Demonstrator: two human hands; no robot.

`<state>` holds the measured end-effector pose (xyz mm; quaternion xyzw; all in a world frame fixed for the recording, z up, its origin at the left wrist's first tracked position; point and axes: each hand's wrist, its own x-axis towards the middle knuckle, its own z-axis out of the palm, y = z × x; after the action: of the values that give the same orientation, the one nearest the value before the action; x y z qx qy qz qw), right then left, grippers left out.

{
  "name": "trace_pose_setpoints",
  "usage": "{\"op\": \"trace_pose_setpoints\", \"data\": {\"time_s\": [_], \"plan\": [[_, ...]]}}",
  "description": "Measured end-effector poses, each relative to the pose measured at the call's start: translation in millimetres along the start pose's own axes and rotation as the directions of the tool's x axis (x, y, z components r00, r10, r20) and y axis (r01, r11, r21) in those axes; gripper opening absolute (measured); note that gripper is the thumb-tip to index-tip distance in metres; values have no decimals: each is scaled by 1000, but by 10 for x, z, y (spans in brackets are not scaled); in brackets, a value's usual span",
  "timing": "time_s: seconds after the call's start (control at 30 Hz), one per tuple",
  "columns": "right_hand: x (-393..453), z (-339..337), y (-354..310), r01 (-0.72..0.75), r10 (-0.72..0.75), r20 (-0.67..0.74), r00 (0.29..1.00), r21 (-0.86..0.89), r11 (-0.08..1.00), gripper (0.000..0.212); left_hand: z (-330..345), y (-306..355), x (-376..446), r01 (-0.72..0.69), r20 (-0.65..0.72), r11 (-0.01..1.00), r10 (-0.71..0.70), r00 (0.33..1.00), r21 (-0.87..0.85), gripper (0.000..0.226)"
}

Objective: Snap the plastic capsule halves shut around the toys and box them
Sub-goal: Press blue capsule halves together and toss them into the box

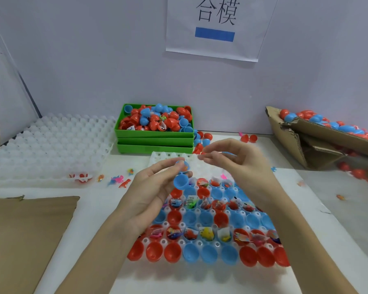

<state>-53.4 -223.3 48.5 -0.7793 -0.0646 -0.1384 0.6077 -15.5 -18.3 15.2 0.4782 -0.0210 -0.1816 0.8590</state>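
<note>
A white cell tray (200, 270) lies in front of me with rows of open red and blue capsule halves, several of them holding small packed toys. My left hand (151, 187) is raised over the tray's far left part and pinches an open blue hinged capsule (181, 179); its lower half hangs down below my fingers. My right hand (238, 162) hovers just to the right of it with relaxed, slightly curled fingers and holds nothing. A cardboard box (302, 141) at the right holds several closed red and blue capsules.
Stacked green bins (155, 143) at the back hold loose capsule halves. Empty white cell trays (47, 149) are stacked at the left. A flat cardboard sheet (23, 236) lies at the near left. Small loose toys (119, 180) are scattered on the white table.
</note>
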Motion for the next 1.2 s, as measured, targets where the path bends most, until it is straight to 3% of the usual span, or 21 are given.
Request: {"op": "trace_pose_setpoints", "data": {"time_s": [0.03,0.1,0.17,0.27,0.4,0.73,0.97,1.2], "plan": [[13,-60,31,-1,0,-35,999,-39,999,12,15,-6,1,18,-7,1000,-18,1000,-20,35],[36,-174,145,-32,-5,-117,993,-311,950,12,31,-15,-2,37,-9,998,-38,999,-47,36],[46,-242,282,-88,-4,-146,989,-614,784,15,30,-20,-1,33,-13,999,-33,999,-35,30],[60,-227,430,-104,36,-105,994,-771,628,20,25,-34,-12,-2,-31,999,3,1000,38,18],[111,-119,455,-133,110,-86,990,-810,571,30,24,-33,-40,-36,-34,993,40,999,110,17],[156,-66,514,-233,130,-194,972,-794,561,15,56,-19,-66,-18,14,993,17,1000,114,24],[158,-44,490,-288,154,-244,957,-789,542,24,47,-28,-89,-46,43,971,37,998,235,33],[166,-85,476,-332,123,-317,940,-781,528,17,7,-69,-49,-55,88,965,33,996,257,21]]}}
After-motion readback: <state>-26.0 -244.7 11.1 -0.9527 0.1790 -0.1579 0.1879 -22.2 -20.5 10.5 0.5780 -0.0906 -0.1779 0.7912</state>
